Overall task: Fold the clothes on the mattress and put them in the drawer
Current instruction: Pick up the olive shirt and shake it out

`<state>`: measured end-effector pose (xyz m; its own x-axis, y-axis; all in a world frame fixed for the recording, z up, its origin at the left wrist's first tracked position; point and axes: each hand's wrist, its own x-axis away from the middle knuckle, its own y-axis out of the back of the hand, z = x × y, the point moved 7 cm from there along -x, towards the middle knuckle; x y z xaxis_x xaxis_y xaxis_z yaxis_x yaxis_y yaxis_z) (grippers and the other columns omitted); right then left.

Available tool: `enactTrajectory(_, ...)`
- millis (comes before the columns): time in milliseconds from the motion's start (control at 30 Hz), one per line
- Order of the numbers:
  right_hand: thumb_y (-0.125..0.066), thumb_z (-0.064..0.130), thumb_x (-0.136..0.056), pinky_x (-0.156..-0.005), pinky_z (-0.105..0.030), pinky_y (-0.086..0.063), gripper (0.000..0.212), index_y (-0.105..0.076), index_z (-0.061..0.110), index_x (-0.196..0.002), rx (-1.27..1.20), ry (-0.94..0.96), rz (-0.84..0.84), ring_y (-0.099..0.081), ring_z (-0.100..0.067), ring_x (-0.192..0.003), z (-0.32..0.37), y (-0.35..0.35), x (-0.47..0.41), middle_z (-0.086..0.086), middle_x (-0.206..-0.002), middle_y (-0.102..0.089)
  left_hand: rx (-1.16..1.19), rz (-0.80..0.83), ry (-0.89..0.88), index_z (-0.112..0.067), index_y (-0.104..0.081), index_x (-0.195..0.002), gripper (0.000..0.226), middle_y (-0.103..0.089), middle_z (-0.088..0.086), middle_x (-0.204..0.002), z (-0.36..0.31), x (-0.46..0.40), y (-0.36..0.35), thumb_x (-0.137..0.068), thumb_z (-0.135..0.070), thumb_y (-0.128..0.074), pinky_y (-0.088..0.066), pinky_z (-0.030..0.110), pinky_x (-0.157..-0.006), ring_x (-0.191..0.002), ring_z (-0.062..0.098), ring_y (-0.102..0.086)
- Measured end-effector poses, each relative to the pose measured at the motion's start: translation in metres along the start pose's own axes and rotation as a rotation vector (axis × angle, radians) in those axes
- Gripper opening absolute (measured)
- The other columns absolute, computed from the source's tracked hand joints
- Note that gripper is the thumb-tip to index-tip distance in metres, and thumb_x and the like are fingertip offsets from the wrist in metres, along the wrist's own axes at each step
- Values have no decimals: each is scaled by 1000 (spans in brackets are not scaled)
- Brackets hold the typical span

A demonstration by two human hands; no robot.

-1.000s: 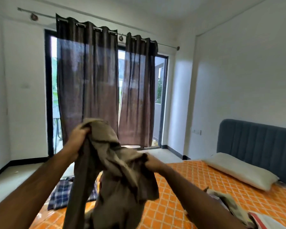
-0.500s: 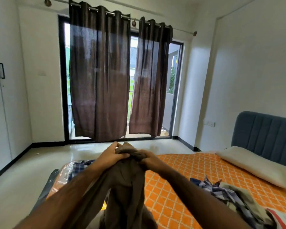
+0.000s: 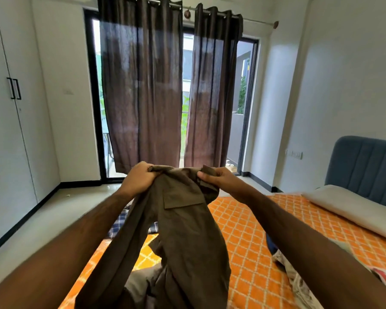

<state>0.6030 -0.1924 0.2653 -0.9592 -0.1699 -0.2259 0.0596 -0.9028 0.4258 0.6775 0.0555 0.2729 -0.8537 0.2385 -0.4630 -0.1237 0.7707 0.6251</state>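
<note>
Both hands up in front of me now: left hand (image 3: 140, 177) clamped in a fist on one end of the trousers' (image 3: 183, 230) top edge, right hand (image 3: 218, 178) pinching the other end between thumb and fingers. So the waistband runs side to side between my hands, level, and the trousers hang straight down from it, long axis vertical, the legs dropping toward the near edge of the bed (image 3: 250, 241). The flap pocket faces me. The hanging cloth sits slightly to the left of centre, so the left hand carries more of the drape, I'd say; the right has a lighter, fingertip grip. Neither hand is clearly nearer; they're about level. The lower legs run out of view, so I can't tell whether they touch the bed. More clothes (image 3: 288, 270) lie heaped on the bed to my right, a checked piece (image 3: 120, 221) behind the trousers. No drawer in sight yet.
</note>
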Motion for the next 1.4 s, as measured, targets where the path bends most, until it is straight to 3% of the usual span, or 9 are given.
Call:
enactTrajectory(133, -62, 41, -98, -74, -23, -58, 39, -75, 5, -91, -66, 71, -243, -71, -13, -79, -1, 28, 6, -8, -84, -73, 431, 404, 160, -16, -74, -114, 24, -76, 5, -110, -5, 28, -19, -91, -22, -72, -55, 23, -86, -108, 22, -69)
enactTrajectory(233, -56, 42, -102, -64, -23, -49, 46, -69, 1, -87, -98, 62, -360, -59, -17, -69, -10, 35, 11, -11, -73, -59, 603, 623, 332, -9, -67, -129, 83, -67, 15, -130, 7, 50, -25, -68, -64, -82, -49, 34, -105, -123, 29, -62)
enactTrajectory(367, -55, 37, -103, -69, -22, -52, 39, -67, 10, -77, -299, 40, -306, -61, -11, -70, -10, 13, 15, 0, -69, -64, 759, 832, 541, -1, -68, -125, 87, -66, 22, -129, 2, 82, -55, -90, -75, -38, -52, 39, -101, -115, 34, -65)
enactTrajectory(633, -73, 50, -88, -65, -37, -51, 51, -66, 1, -79, 12, 159, -334, -57, -12, -66, 35, -7, -11, -11, -70, -62, 367, 494, -104, -21, -68, -110, 22, -74, -5, -104, -93, 29, -84, -89, -21, -75, -52, 27, -88, -97, 5, -68)
enactTrajectory(767, -70, 44, -93, -79, -34, -57, 41, -63, 9, -114, -395, 75, -143, -65, -22, -97, 19, -2, -6, -9, -106, -68, 609, 260, -7, -9, -69, -95, 22, -74, -7, -83, -87, 25, -61, -92, 10, -58, -51, 20, -76, -76, 1, -67)
enactTrajectory(933, -74, 10, -90, -95, -36, -56, 39, -64, 6, -127, -383, 17, 242, -68, -25, -115, -21, -42, 10, -10, -124, -71, 976, 17, 35, -8, -67, -95, 17, -76, -3, -78, -102, 14, -20, -97, 2, -53, -58, 25, -75, -72, 9, -70)
enactTrajectory(1167, -86, 16, -77, -59, -28, -42, 20, -66, 16, -79, 161, 314, -556, -55, -4, -63, 66, 66, -12, 7, -69, -64, 618, -262, -159, -15, -70, -99, 20, -74, -18, -78, -112, -19, 70, -99, -1, -55, -51, 18, -80, -78, -4, -66)
enactTrajectory(1267, -68, 15, -78, -57, -28, -42, 17, -55, 24, -84, 434, 449, -923, -57, -3, -67, 142, 111, 6, 8, -70, -60, 582, -372, -221, -14, -67, -119, 22, -74, -2, -101, -118, -31, 99, -100, -9, -57, -51, 29, -93, -95, 11, -65)
enactTrajectory(1400, -70, 25, -80, -64, -35, -49, 17, -54, 21, -86, 507, 492, -808, -59, -12, -72, 161, 128, 1, 8, -75, -60, 655, -456, -194, -7, -63, -128, 28, -70, 9, -110, -118, -46, 127, -101, -10, -57, -52, 30, -92, -94, 15, -64)
